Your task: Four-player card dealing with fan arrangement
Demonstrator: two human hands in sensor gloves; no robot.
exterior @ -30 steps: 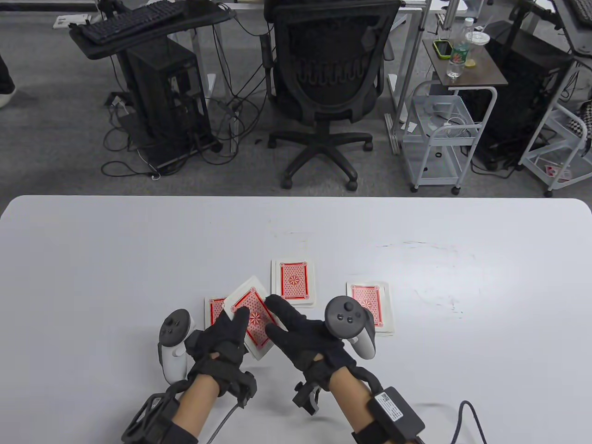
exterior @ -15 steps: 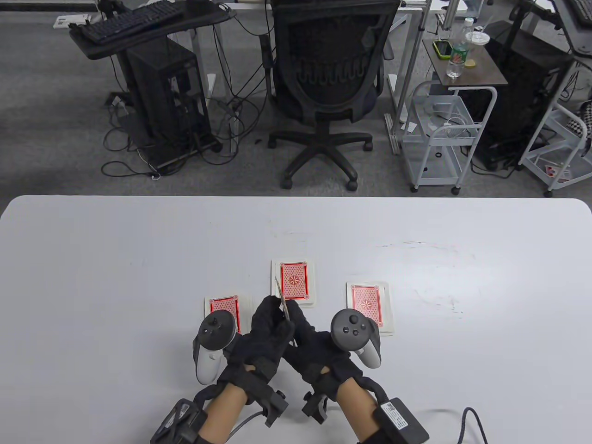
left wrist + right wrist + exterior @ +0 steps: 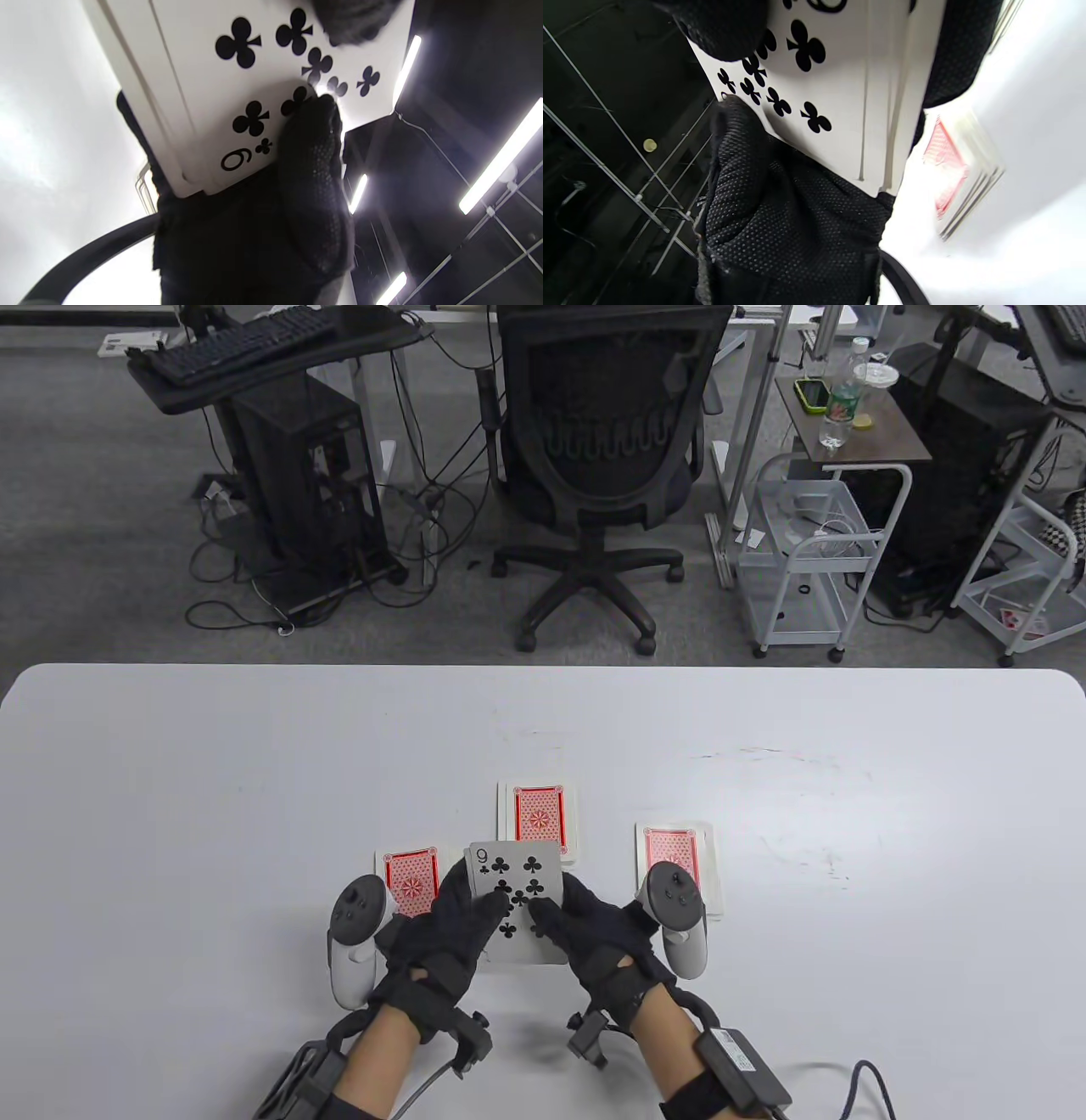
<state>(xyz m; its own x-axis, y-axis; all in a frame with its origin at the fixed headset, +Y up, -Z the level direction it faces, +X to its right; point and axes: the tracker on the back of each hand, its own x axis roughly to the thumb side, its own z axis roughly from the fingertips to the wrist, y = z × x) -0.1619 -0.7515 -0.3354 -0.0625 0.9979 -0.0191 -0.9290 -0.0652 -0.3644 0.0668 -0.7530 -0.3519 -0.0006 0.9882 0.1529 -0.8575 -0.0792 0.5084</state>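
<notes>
Both hands hold a small packet of cards (image 3: 517,895) face up over the table's near middle, the nine of clubs (image 3: 271,80) on top. My left hand (image 3: 462,925) grips the packet's left side with the thumb on its face. My right hand (image 3: 577,929) grips the right side, thumb on the face too; the nine of clubs (image 3: 814,84) and several card edges show there. Three face-down red-backed piles lie on the white table (image 3: 212,780): a left pile (image 3: 410,878), a middle pile (image 3: 540,817), a right pile (image 3: 674,853).
Beyond the table's far edge stand an office chair (image 3: 607,466), a computer tower (image 3: 301,492) with cables on the floor, and a white wire cart (image 3: 810,551). A cable (image 3: 870,1082) trails from my right wrist at the near edge.
The red-backed packet was held slanted, then turned on edge between both hands, and now lies face up showing the nine of clubs. Both hands shifted slightly toward me.
</notes>
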